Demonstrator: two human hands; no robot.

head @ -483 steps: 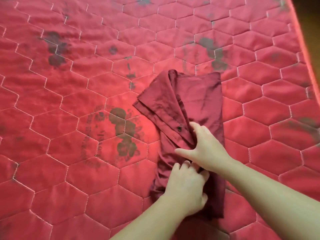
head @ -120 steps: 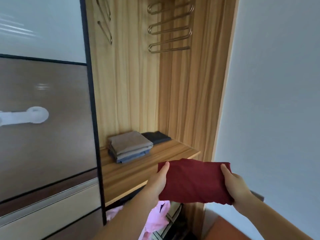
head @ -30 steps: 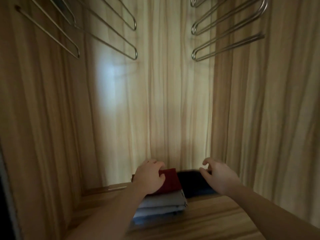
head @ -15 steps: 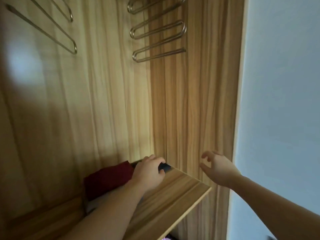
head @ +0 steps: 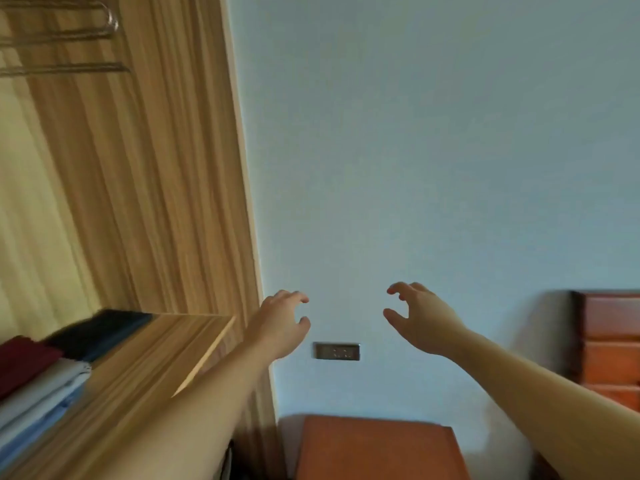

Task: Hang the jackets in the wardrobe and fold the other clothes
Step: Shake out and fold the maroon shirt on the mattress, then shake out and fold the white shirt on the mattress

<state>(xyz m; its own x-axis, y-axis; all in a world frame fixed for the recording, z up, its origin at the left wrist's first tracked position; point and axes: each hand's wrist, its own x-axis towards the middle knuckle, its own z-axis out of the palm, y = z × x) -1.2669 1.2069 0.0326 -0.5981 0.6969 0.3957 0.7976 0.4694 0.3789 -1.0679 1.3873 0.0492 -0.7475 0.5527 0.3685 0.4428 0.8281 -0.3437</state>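
Note:
The folded dark red shirt (head: 24, 355) lies on top of a pile of folded grey and blue clothes (head: 41, 393) on the wooden wardrobe shelf (head: 145, 362) at the lower left. A folded dark garment (head: 100, 329) sits behind the pile. My left hand (head: 280, 323) and my right hand (head: 419, 317) hover in front of the pale wall, to the right of the wardrobe, fingers loosely curled and holding nothing.
The wardrobe's wooden side panel (head: 166, 168) runs up the left, with metal hangers (head: 69, 32) at the top left. A wall socket (head: 337, 351) sits between my hands. An orange-brown bedside table (head: 377, 448) stands below, and a wooden headboard (head: 609, 341) at right.
My view has swung right, away from the wardrobe. My left hand has left the red shirt on the pile and both hands have pulled back out of the wardrobe.

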